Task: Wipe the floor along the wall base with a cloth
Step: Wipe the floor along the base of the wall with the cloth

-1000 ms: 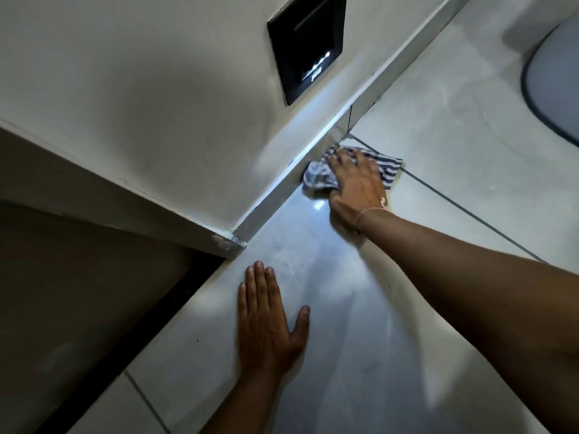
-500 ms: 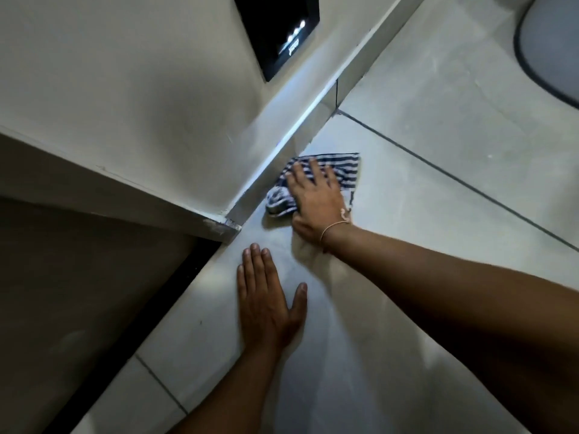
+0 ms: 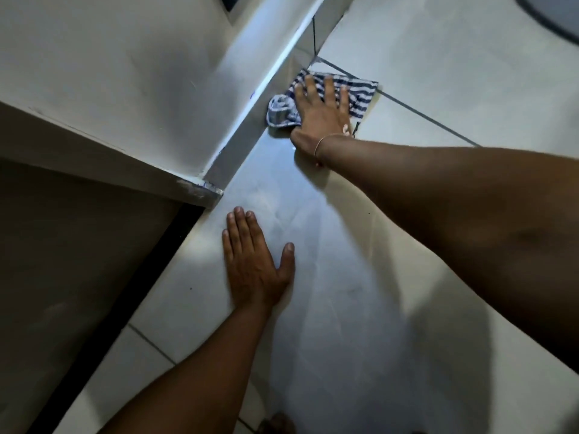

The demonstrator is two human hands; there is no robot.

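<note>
A blue-and-white striped cloth (image 3: 360, 95) lies on the pale tiled floor (image 3: 329, 245), pushed up against the grey skirting (image 3: 250, 120) at the foot of the white wall (image 3: 125, 73). My right hand (image 3: 319, 114) presses flat on the cloth with fingers spread, a thin bracelet at the wrist. Part of the cloth is bunched up beside my thumb, at the skirting. My left hand (image 3: 253, 264) rests palm down on the floor nearer to me, fingers together, holding nothing.
The wall ends in a chipped corner (image 3: 200, 192), with a dark gap and a brown panel (image 3: 62, 261) to its left. Dark grout lines cross the floor. A dark rounded object (image 3: 557, 17) shows at the top right. A toe (image 3: 277, 424) is at the bottom edge.
My right hand slid the cloth along the skirting toward the wall corner, then back away to near the grout line. My left hand stayed planted on the floor.
</note>
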